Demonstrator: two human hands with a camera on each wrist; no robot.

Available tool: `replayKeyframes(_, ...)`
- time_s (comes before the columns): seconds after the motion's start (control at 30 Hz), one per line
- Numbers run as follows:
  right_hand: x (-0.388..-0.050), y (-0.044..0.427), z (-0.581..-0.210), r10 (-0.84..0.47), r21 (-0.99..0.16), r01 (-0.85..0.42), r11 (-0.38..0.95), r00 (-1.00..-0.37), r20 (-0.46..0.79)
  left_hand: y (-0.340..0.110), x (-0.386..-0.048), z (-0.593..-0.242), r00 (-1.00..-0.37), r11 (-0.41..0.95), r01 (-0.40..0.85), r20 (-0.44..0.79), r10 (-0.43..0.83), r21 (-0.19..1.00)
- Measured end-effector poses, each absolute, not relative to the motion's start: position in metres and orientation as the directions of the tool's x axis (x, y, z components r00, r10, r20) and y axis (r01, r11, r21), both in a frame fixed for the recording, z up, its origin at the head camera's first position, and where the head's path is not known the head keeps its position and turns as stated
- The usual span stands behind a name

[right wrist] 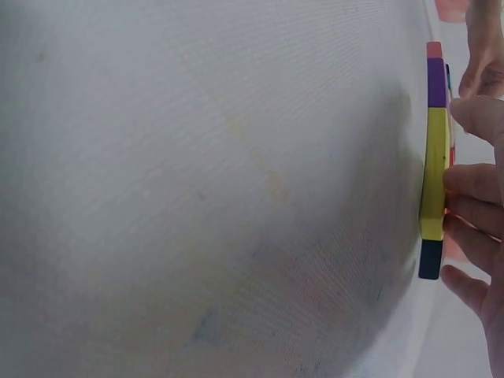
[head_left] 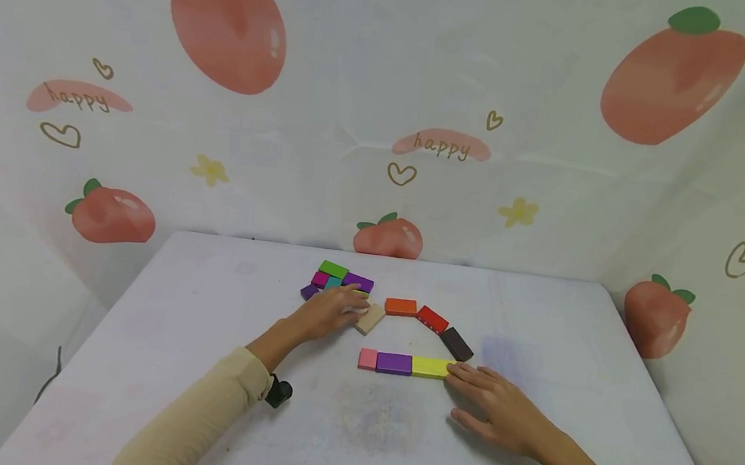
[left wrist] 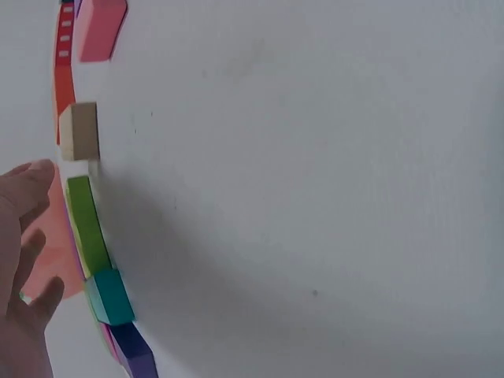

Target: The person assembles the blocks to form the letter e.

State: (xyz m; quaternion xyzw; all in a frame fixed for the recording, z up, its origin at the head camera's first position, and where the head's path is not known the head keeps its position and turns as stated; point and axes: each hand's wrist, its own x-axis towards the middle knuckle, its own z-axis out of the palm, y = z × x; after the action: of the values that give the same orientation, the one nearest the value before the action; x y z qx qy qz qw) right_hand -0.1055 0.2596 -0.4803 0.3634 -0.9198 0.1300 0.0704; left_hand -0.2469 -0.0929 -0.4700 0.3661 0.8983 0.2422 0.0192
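My left hand (head_left: 331, 313) reaches over a cluster of coloured blocks at the back. Its fingertips are close to a plain wooden block (head_left: 371, 319); in the left wrist view the hand (left wrist: 24, 244) stands apart from that block (left wrist: 83, 131), with nothing between the fingers. Around it lie a green block (head_left: 334, 269), a teal block (head_left: 333, 284) and a purple block (head_left: 358, 282). My right hand (head_left: 503, 413) has its fingers lying on the right end of a yellow block (head_left: 429, 367). That block continues a straight row with a purple block (head_left: 394, 364) and a pink block (head_left: 367, 359).
An orange block (head_left: 401, 307), a red block (head_left: 432, 320) and a dark brown block (head_left: 457, 344) curve behind the row. A magenta block (head_left: 320, 279) and a dark purple block (head_left: 309, 292) lie left. The white table (head_left: 218, 269) meets a printed cloth backdrop (head_left: 331, 107).
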Motion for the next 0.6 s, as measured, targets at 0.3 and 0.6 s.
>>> replayKeyframes(0.3, -0.105, 0.259, -0.480, -0.662, -0.188, -0.702, 0.687, -0.711, 0.239, -0.105, -0.253, -0.471, -0.821, 0.777, 0.562, 0.076, 0.566, 0.284)
replayKeyframes(0.6, -0.106, 0.259, -0.478, -0.658, -0.195, -0.695, 0.692, -0.719, 0.224, -0.111, -0.249, -0.467, -0.826, 0.800, 0.548, 0.011, 0.563, 0.245)
